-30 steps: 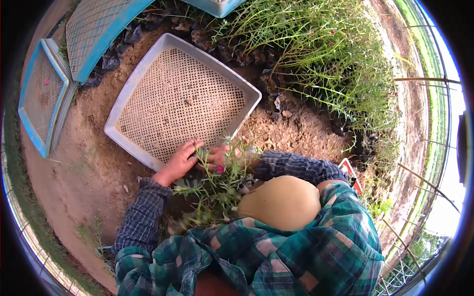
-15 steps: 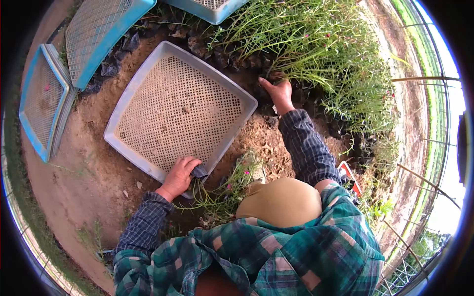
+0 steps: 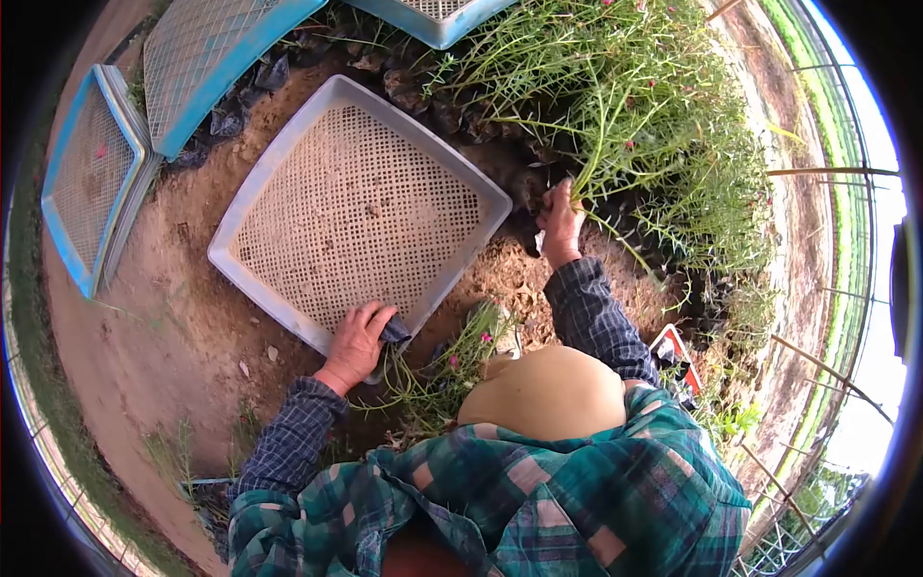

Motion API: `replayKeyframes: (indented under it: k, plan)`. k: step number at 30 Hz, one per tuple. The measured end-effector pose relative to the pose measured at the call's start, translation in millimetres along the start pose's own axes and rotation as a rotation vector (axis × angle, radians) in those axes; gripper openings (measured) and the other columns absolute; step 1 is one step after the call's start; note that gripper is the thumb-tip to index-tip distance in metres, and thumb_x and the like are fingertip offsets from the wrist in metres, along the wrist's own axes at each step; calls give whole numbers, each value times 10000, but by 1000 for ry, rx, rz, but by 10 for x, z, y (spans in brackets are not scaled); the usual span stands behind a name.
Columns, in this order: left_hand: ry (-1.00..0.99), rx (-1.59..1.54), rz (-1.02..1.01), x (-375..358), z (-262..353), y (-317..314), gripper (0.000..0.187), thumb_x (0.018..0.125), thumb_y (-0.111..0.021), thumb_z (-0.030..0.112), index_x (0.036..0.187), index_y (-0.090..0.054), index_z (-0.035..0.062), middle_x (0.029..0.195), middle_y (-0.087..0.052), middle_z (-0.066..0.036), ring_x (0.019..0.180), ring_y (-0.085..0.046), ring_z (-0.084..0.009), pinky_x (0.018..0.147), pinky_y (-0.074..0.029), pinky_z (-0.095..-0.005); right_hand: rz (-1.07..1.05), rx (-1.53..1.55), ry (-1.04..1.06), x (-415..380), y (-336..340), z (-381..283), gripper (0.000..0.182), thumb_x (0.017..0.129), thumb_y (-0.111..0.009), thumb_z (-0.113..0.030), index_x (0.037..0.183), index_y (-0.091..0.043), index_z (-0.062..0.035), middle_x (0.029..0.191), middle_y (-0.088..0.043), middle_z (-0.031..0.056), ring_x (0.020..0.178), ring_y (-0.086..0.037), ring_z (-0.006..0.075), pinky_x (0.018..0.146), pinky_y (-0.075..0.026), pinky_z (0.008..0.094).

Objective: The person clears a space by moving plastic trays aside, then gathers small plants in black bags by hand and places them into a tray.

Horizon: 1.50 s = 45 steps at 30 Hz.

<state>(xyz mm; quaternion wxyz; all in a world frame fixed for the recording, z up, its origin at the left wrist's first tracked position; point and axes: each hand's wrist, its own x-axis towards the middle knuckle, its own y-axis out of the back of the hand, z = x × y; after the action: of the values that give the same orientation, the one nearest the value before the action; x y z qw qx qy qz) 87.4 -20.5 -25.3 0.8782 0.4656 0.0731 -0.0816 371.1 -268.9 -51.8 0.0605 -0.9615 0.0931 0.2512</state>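
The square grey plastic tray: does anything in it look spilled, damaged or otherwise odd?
Only slightly: a small brown clump, apparently soil, lies near the middle of the grey plastic tray, like a stray spill. The visible rim shows no clear break.

Shallow grey mesh crate [image 3: 356,236] lies open; dark bag [image 3: 395,330] overlaps its near rim; green flowering plants [image 3: 625,135] crowd far right.

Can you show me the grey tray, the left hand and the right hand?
Grey tray [image 3: 351,236], head view: its mesh floor.
Left hand [image 3: 357,344], head view: the back of it.
Right hand [image 3: 561,229], head view: the back of it.
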Motion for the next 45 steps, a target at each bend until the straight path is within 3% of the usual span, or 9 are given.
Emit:
replayKeyframes:
  k: [12, 13, 16, 19, 22, 26, 33, 42, 45]
  plan:
    - [120, -574, -134, 149, -356, 178, 469, 850, -619, 135, 1293, -474, 93, 1273, -482, -101, 1114, -500, -264, 969, -403, -352, -590, -5, 409, -864, -535, -283, 160, 906, -568, -256, 934, -546, -99, 778, -532, -12, 532, -465, 57, 448, -409, 197]
    - [309, -797, -128, 190, -391, 266, 438, 890, -598, 172, 1299, -469, 79, 1296, -483, -92, 1124, -508, -243, 969, -403, -336, -679, 601, -248, -865, -663, -68, 122, 919, -539, -215, 947, -553, -96, 745, -516, -19, 542, -471, 51, 437, -401, 199]
    - [386, -912, 118, 305, -574, 432, 388, 974, -481, 228, 1329, -444, 75, 1315, -496, -80, 1141, -496, -192, 951, -416, -324, -868, 348, -451, -1503, -955, 392, 105, 901, -567, -161, 929, -534, -66, 796, -524, 29, 713, -517, 142, 607, -440, 279]
    - [331, -907, 225, 296, -562, 496, 446, 1012, -325, 377, 1320, -452, 81, 1302, -511, -62, 1149, -498, -167, 954, -408, -315, -1381, -562, 746, -1836, -1054, 594, 252, 889, -532, -146, 1123, -528, -52, 1067, -555, 163, 972, -562, 315, 829, -467, 401]
    - [280, -641, -5, 57, -866, 62, 325, 968, -456, 277, 1125, -598, 31, 1050, -640, -125, 1022, -574, -228, 856, -447, -335, -1518, -631, 1094, -1695, -924, 876, 411, 792, -588, -95, 1186, -507, -13, 1180, -538, 202, 1079, -527, 368, 925, -437, 424]
    - [302, -362, 174, -14, -747, 31, 208, 887, -536, 178, 974, -641, 21, 886, -633, -142, 926, -581, -279, 800, -451, -354, -1404, -1533, 824, -1424, -976, 285, 451, 607, -686, -142, 1027, -561, -38, 1011, -562, 166, 953, -556, 334, 835, -475, 407]
    - [272, -700, 129, -73, -841, 108, 171, 824, -684, 221, 805, -649, 55, 714, -487, -32, 726, -479, -167, 688, -395, -296, -1191, -1048, 1287, -1173, -847, 297, 303, 730, -567, -104, 1023, -543, -31, 1019, -540, 139, 908, -538, 323, 791, -470, 410]
    - [385, -793, 102, -123, -899, 170, 304, 779, -665, 49, 641, -395, 28, 688, -440, 10, 653, -434, -112, 610, -372, -265, -1247, -1111, 1134, -1116, -739, 347, 158, 781, -545, -114, 927, -554, -54, 935, -569, 132, 829, -563, 318, 727, -483, 412]
    - [298, -990, 93, -145, -789, 273, 351, 782, -684, 65, 611, -378, 55, 676, -465, 9, 668, -448, -106, 631, -391, -269, -1441, -1511, 346, -799, -292, 208, 164, 865, -531, -150, 914, -594, -7, 802, -614, 146, 679, -621, 279, 630, -516, 382]
